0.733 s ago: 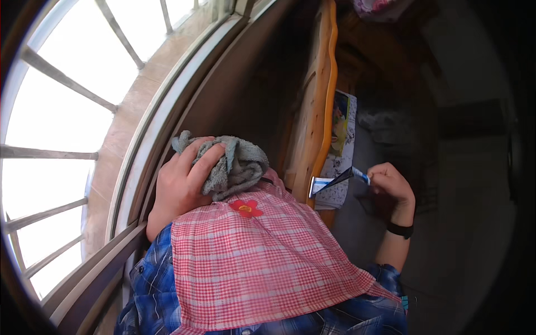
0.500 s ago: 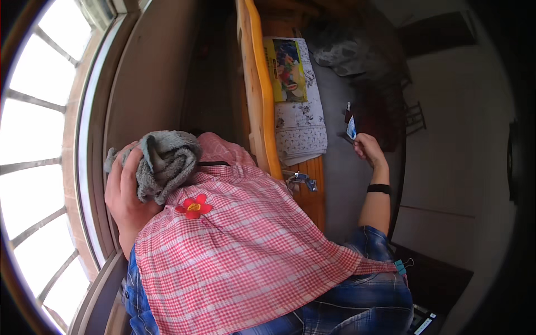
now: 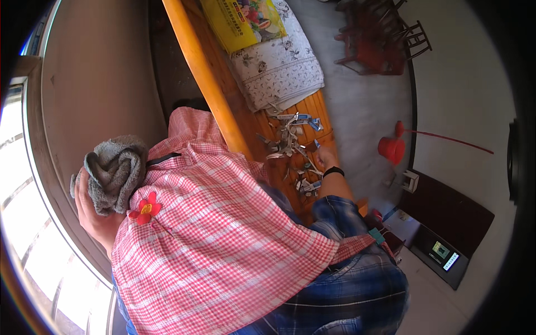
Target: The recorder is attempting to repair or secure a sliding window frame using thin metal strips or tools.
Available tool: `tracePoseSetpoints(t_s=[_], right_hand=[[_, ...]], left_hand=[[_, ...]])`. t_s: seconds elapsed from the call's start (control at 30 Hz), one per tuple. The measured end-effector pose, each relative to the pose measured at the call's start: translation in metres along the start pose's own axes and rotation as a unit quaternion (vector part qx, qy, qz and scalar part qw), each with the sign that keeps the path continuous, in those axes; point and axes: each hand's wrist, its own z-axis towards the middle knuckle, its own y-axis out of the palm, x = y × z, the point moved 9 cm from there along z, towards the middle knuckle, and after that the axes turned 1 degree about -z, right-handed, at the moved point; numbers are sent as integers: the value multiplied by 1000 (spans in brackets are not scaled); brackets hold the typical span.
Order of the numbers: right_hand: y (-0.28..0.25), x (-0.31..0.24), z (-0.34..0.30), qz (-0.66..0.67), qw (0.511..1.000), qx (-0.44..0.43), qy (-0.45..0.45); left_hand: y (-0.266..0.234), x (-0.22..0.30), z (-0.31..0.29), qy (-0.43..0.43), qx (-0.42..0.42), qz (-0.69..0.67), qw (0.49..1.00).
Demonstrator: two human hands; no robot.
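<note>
My left hand (image 3: 89, 209) is wrapped round a bunched grey towel (image 3: 117, 173), close to the wall at the left. Over at the wooden bench (image 3: 304, 209), my right hand (image 3: 323, 158) is low among scattered paper scraps (image 3: 290, 135). Its fingers are closed, and a small blue-and-white scrap (image 3: 316, 143) sticks out at their tips. A red-checked apron (image 3: 218, 240) with a red flower covers my front, and a teal binder clip (image 3: 377, 237) grips its strap.
A folded floral cloth (image 3: 279, 72) lies on the bench under a yellow printed bag (image 3: 245, 22). The bench's wooden backrest (image 3: 204, 72) rises at the left. Beyond are stacked dark red chairs (image 3: 374, 53), a red dipper-like container (image 3: 392, 149) and a screen (image 3: 444, 254).
My right hand has come from over the floor back to the bench, with the blue-and-white scrap still in it. The view has turned, showing more scraps. My left hand keeps the towel.
</note>
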Motion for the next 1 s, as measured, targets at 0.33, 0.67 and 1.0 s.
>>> tracePoseSetpoints(t_s=[0.33,0.67,1.0], right_hand=[[44,21,12,25,999,-11,19],[33,-63,60,-92,977,-34,-191],[55,-335,-194,93,875,-78,-468]], left_hand=[[2,-7,0,-21,-24,-21,999],[-17,-4,13,-15,17,-59,998],[-34,-12,1,-48,4,-15,999]])
